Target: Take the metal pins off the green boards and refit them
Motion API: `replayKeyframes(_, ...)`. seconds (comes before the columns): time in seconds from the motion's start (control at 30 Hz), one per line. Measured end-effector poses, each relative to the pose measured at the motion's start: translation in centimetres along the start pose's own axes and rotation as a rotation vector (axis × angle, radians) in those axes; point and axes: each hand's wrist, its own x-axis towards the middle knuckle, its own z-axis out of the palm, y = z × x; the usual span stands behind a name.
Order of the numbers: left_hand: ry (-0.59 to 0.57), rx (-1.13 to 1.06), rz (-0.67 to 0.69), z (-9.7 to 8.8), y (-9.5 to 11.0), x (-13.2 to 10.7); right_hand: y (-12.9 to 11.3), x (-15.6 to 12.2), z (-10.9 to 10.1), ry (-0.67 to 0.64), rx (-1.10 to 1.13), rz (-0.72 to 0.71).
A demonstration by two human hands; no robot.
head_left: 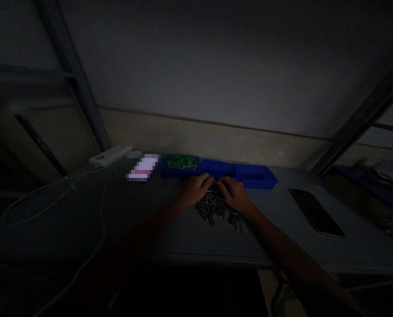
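Note:
A heap of small dark, shiny metal-looking pieces (211, 208) lies on the grey table; it is too dark to tell their exact kind. At the heap's far left edge is my left hand (198, 188), its fingers closed and curled inward. My right hand (235, 193) rests over the heap's right side, fingers bent down and closed toward the pieces. The fingertips of both hands come close together, and whatever they hold is hidden. Just beyond them stand a middle blue bin (219, 164) and a right blue bin (257, 182).
Green plastic-wrapped material (182, 161) fills the left blue bin (165, 173). Left of it lie a lit phone (143, 168), a white power-bank-like box (112, 155) and a white cable (103, 211). A dark phone (315, 212) lies right on the table (269, 237). Metal posts flank the table.

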Motion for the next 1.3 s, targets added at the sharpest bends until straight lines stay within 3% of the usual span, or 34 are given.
replayKeyframes(0.2, -0.036, 0.034, 0.099, 0.1, -0.1, -0.5, 0.2, 0.1, 0.0, 0.005, 0.014, 0.037)
replayKeyframes(0.7, 0.012, 0.156, 0.121, 0.3, -0.3, -0.2, -0.5, 0.4, 0.2, 0.033, 0.068, 0.068)
replayKeyframes(1.0, 0.171, 0.049, 0.105, -0.2, -1.9, 0.1, -0.5, 2.0, 1.3, 0.030, -0.048, 0.067)
replayKeyframes(1.13, 0.186, 0.022, 0.157, -0.5, -2.0, 0.6, 0.1, 3.8, 1.8, 0.032, 0.040, 0.064)
replayKeyframes(1.3, 0.265, 0.010, 0.100, -0.9, -2.3, 0.9, -0.4, 5.3, 3.2, 0.101, 0.190, 0.135)
